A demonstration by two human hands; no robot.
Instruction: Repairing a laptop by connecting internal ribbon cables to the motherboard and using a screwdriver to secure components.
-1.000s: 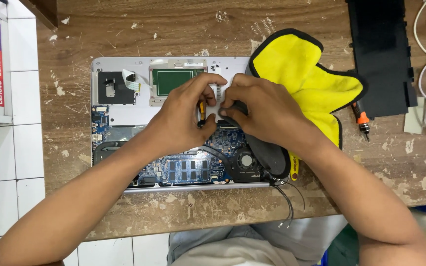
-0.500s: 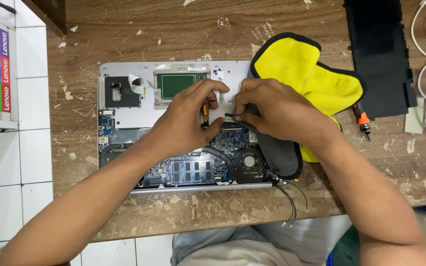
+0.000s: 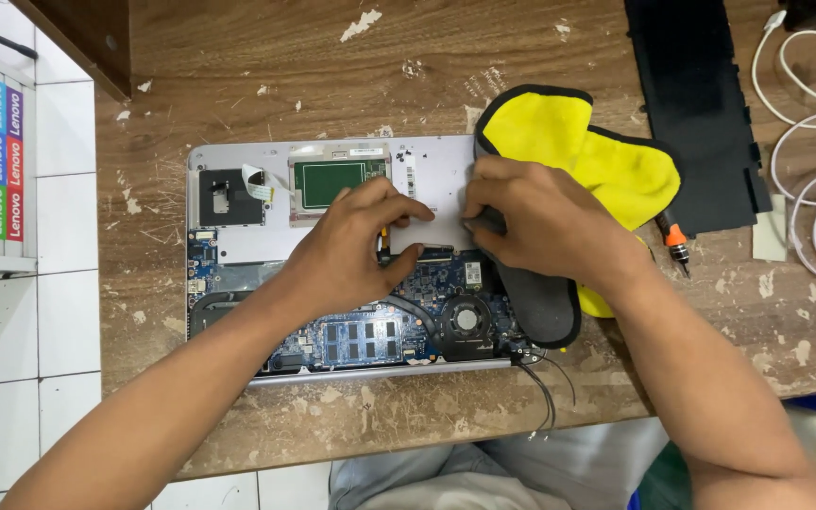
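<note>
An opened silver laptop base [image 3: 238, 247] lies on the wooden table with its blue circuit board [image 3: 361, 335] and round fan [image 3: 467, 318] exposed. My left hand [image 3: 347, 250] pinches a small yellow-handled tool [image 3: 382, 241] upright over the middle of the board. My right hand [image 3: 540, 222] rests at the laptop's right side, its fingers pressing on a dark grey and yellow cloth [image 3: 597, 170] that drapes over that corner. The tool's tip is hidden between the fingers.
A black flat battery pack [image 3: 696, 104] lies at the far right, white cables [image 3: 814, 151] beyond it. An orange-tipped screwdriver [image 3: 674, 241] sits by the cloth. Two thin black wires [image 3: 545, 387] hang over the table's front edge. A tiled wall and a shelf are on the left.
Both hands stayed over the middle of the board; my left fingers shifted slightly on the tool. The camera view moved a little, so the laptop sits lower in the picture.
</note>
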